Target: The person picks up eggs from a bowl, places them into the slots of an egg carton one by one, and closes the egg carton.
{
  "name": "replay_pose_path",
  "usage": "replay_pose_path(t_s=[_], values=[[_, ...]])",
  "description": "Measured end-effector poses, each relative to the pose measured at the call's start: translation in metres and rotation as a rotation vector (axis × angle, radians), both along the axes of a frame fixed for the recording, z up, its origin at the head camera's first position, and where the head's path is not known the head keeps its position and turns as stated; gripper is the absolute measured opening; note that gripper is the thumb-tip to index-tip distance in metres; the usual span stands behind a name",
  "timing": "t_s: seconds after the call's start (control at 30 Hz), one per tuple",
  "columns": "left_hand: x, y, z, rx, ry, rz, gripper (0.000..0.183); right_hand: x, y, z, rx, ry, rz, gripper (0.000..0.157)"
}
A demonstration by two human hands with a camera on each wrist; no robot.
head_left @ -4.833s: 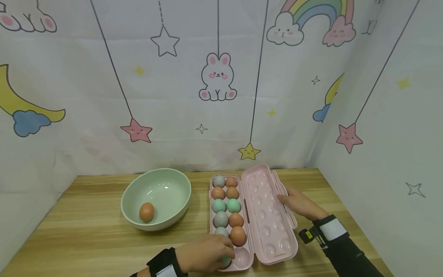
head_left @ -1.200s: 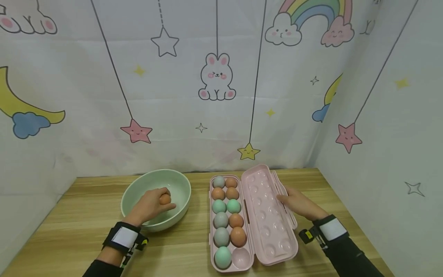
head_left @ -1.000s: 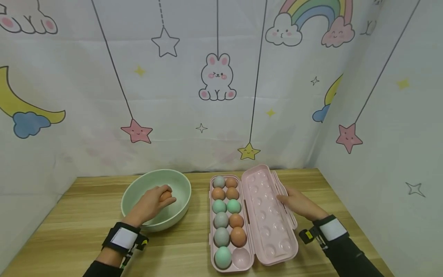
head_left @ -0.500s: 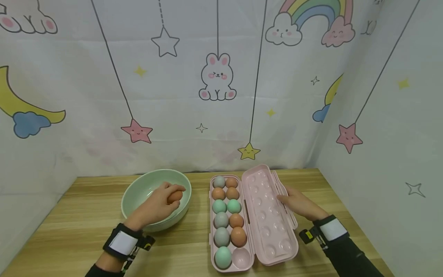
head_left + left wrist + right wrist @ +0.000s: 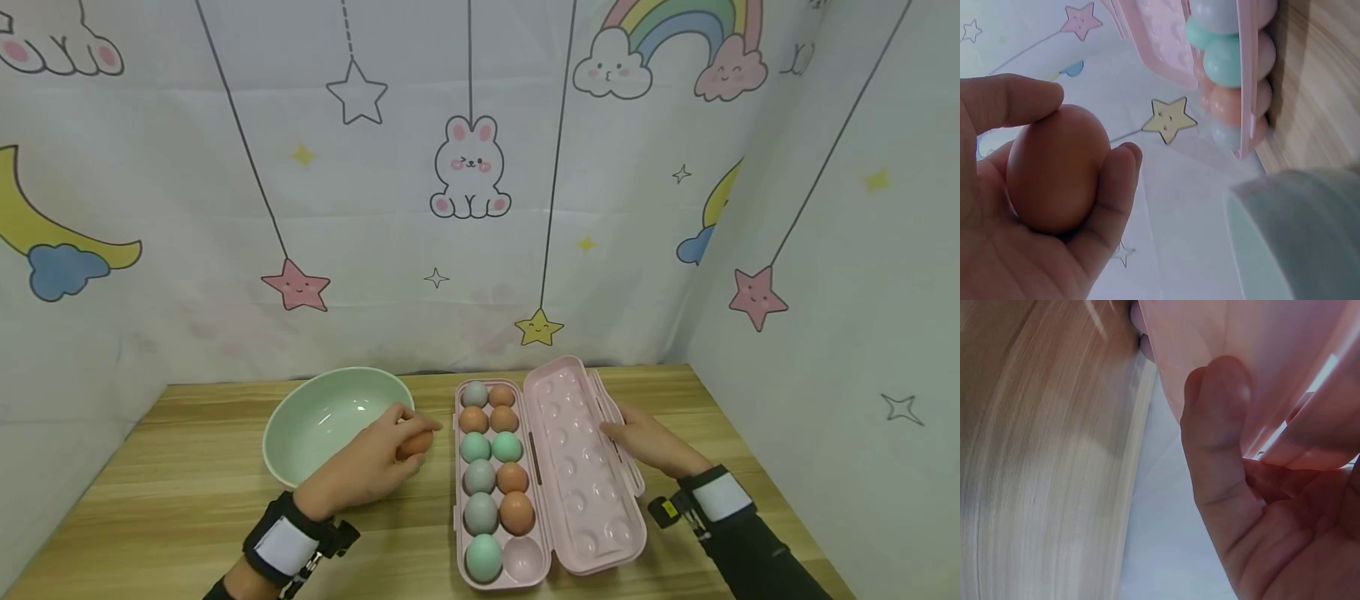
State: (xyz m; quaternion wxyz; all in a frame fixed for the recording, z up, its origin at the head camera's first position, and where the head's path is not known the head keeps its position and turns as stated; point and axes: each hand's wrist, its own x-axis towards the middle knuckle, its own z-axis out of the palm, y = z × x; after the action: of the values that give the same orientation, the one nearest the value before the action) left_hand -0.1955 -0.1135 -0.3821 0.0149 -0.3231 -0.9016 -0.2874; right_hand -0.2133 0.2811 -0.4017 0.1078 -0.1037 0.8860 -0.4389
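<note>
My left hand (image 5: 363,467) holds a brown egg (image 5: 1060,169) between thumb and fingers, just past the right rim of the green bowl (image 5: 311,429). No egg shows in the visible part of that bowl. To the right lies a pink egg carton (image 5: 524,562) with its lid folded open. Brown, grey and mint-green eggs sit in its two rows; the front right cup is bare, beside a mint-green egg (image 5: 483,557). My right hand (image 5: 654,439) grips the outer edge of the carton lid (image 5: 581,475), thumb on the inner face in the right wrist view.
Both the bowl and the carton stand on a wood-grain table (image 5: 405,550). A printed cloth wall (image 5: 375,208) rises behind the table, and another wall (image 5: 825,375) runs along its right side. Each wrist wears a black strap with a small camera.
My left hand let go of a mint-green egg in the carton's front left cup, moved to the bowl, grasped the brown egg and carried it rightward over the rim. My right hand stayed put.
</note>
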Motion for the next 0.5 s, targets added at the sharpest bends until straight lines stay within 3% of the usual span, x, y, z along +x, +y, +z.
replay_pose_path(t_s=[0.2,0.5], values=[[0.008,0.019,-0.004,0.003,-0.049,-0.102,0.042,0.0,0.001,-0.001,-0.022,0.0,0.01,0.055],[0.018,0.043,-0.01,-0.069,-0.011,-0.342,0.035,0.0,0.0,0.0,-0.016,-0.001,0.012,0.055]])
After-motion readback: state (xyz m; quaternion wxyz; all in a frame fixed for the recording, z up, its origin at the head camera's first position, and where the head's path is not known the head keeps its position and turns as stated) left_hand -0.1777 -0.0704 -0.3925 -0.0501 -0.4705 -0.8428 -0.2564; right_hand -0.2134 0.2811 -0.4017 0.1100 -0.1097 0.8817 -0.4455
